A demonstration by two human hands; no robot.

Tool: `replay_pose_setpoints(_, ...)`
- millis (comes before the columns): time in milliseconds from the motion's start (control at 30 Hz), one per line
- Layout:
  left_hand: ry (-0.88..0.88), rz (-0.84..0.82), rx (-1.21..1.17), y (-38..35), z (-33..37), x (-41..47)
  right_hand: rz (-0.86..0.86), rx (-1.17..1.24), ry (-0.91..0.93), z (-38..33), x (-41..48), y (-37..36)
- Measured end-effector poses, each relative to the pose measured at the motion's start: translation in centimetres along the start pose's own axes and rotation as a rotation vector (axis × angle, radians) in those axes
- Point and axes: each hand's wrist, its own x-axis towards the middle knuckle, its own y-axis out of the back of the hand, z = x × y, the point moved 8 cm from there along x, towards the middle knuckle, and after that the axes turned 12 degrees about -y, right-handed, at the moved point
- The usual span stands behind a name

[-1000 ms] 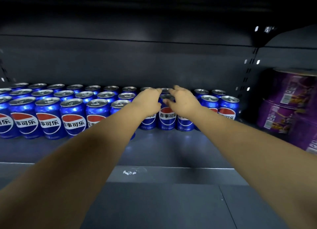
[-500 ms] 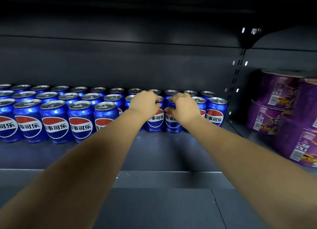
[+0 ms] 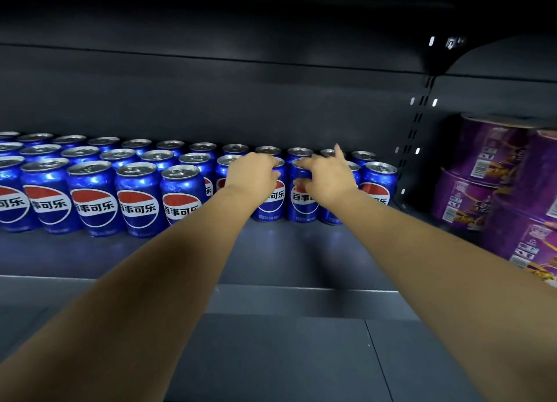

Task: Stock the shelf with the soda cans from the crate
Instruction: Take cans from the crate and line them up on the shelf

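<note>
Now, right hand (image 3: pixel 327 177) is lifting its outer fingers (image 3: pixel 337 151) while thumb and forefinger keep pinching the second Pepsi can (image 3: pixel 303 204), left hand (image 3: pixel 253 175) is still clasping the first Pepsi can (image 3: pixel 272 201) by its top, both cans standing side by side on the shelf (image 3: pixel 301 251): placement appears to be finishing.

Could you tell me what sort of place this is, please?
Probably a shop: a dark metal shelf holds rows of identical blue soda cans, with stacked round purple tubs alongside.
</note>
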Motion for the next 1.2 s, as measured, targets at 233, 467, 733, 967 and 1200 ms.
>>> replay_pose_setpoints(233, -0.102, -0.042, -0.008, 0.5, 2.5, 0.1, 0.042, 0.247, -0.147, 5.6, -0.1, 3.4)
replay_pose_setpoints(467, -0.234, -0.081, 0.110, -0.8, 6.7, 2.3, 0.015, 0.099, -0.177, 7.6, -0.5, 2.4)
replay_pose_setpoints(733, -0.185, -0.106, 0.071, -1.9, 5.4, 2.7, 0.006, 0.086, -0.111, 7.4, 0.0, 1.2)
replay_pose_setpoints(967, -0.164, -0.071, 0.058, -2.2, 5.3, 2.6, 0.075, -0.024, -0.133, 7.1, -0.1, 1.1)
replay_pose_setpoints(1200, -0.194, -0.121, 0.083, -2.5, 5.9, 2.2, 0.040, -0.256, -0.069, 6.0, -0.5, 1.2)
